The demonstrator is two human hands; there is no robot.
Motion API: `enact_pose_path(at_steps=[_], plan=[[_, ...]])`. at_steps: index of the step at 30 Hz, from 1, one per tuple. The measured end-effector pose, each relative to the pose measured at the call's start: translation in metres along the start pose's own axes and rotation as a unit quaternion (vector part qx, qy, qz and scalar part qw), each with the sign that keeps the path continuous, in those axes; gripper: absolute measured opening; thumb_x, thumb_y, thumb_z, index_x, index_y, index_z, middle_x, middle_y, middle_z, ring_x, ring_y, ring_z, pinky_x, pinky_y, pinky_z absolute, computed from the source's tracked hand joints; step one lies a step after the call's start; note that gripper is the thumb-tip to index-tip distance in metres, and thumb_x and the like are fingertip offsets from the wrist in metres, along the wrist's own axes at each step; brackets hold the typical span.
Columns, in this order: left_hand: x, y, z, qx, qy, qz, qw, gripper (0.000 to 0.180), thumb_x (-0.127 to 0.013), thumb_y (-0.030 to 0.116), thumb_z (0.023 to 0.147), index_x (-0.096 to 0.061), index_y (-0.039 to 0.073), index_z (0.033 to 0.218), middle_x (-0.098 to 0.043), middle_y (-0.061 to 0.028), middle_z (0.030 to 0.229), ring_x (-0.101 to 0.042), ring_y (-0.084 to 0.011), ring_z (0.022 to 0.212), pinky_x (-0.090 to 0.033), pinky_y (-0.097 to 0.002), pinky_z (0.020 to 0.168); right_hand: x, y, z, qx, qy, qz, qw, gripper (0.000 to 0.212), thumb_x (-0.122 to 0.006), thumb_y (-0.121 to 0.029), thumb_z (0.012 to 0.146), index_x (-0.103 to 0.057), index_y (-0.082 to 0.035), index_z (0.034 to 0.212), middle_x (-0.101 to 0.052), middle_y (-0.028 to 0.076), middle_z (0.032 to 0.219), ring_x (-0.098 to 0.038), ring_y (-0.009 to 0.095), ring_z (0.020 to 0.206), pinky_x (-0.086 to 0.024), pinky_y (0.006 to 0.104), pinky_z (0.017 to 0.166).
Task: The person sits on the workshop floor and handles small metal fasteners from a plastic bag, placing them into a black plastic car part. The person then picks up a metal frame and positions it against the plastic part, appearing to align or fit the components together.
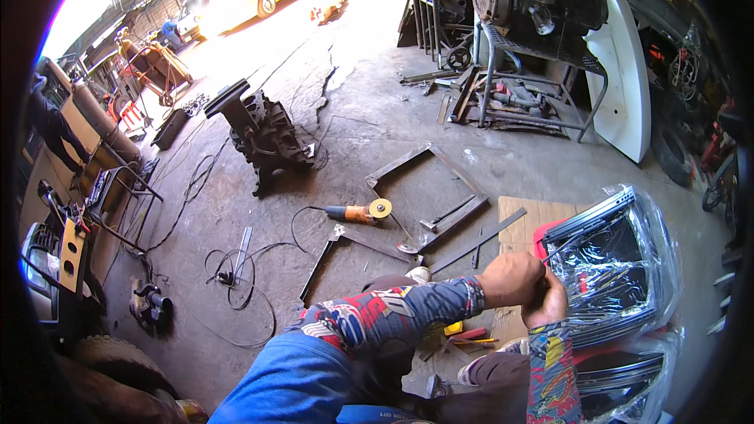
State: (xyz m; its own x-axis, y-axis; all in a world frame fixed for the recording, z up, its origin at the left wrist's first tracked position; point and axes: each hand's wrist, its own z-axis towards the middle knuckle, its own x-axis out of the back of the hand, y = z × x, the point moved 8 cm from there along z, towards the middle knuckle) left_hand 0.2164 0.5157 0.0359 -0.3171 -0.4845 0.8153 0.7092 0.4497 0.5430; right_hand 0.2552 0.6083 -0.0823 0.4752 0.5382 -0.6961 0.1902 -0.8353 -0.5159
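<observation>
My left hand (509, 279) is closed, its back toward me. Close against it, my right hand (547, 305) is closed too, fingers curled in. A thin dark strip (559, 249) seems to come out above the hands, but what they grip is mostly hidden. Just right of them lies a plastic-wrapped black panel (609, 267) with metal rails and red parts, partly on a flat cardboard sheet (518, 232). A second wrapped panel (624, 385) sits nearer to me.
An orange angle grinder (353, 213) with a yellow disc lies on the concrete, its cable trailing left. Angled metal frame pieces (459, 169) and a flat bar (491, 237) lie nearby. Beyond are an engine block (267, 137) and a metal stand (542, 47) bearing an engine.
</observation>
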Motion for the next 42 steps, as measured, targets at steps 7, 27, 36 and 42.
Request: enact_pose_path(at_steps=[7,27,36,42], plan=[[0.013,-0.013,0.011,0.074,-0.049,-0.090,0.992,0.024,-0.072,0.023,0.072,-0.072,0.003,0.085,-0.070,-0.0194,0.083,-0.070,-0.0363,0.079,-0.056,-0.0438,0.071,-0.019,-0.021,-0.010,0.079,0.042,-0.055,0.994,0.020,-0.062,-0.025,0.095,-0.066,-0.010,0.108,-0.068,0.004,0.099,-0.067,0.021,0.093,-0.054,0.0359,0.082],[0.047,-0.050,-0.011,0.218,0.022,-0.041,0.975,0.028,-0.072,0.027,0.074,-0.073,0.000,0.082,-0.066,-0.0261,0.076,-0.069,-0.0410,0.074,-0.055,-0.0462,0.066,-0.071,-0.010,-0.018,0.212,-0.032,-0.371,0.903,0.036,-0.052,-0.023,0.100,-0.068,0.006,0.113,-0.071,0.007,0.101,-0.063,0.013,0.092,-0.049,0.0277,0.083],[0.030,-0.088,-0.003,0.207,-0.008,-0.204,0.957,0.028,-0.068,0.022,0.081,-0.072,-0.005,0.088,-0.070,-0.0205,0.079,-0.069,-0.0253,0.074,-0.054,-0.0377,0.071,-0.072,-0.014,-0.015,0.268,-0.020,-0.368,0.890,0.036,-0.048,-0.023,0.103,-0.068,0.006,0.113,-0.071,0.008,0.100,-0.063,0.013,0.091,-0.050,0.0290,0.082],[0.027,-0.077,-0.003,0.173,0.007,-0.389,0.905,0.024,-0.071,0.015,0.085,-0.071,-0.006,0.096,-0.071,-0.0078,0.082,-0.060,-0.0119,0.076,-0.052,-0.0310,0.072,-0.084,-0.023,-0.018,0.312,-0.042,-0.344,0.884,0.035,-0.050,-0.023,0.102,-0.068,0.006,0.112,-0.072,0.009,0.100,-0.064,0.015,0.090,-0.051,0.0303,0.082]])
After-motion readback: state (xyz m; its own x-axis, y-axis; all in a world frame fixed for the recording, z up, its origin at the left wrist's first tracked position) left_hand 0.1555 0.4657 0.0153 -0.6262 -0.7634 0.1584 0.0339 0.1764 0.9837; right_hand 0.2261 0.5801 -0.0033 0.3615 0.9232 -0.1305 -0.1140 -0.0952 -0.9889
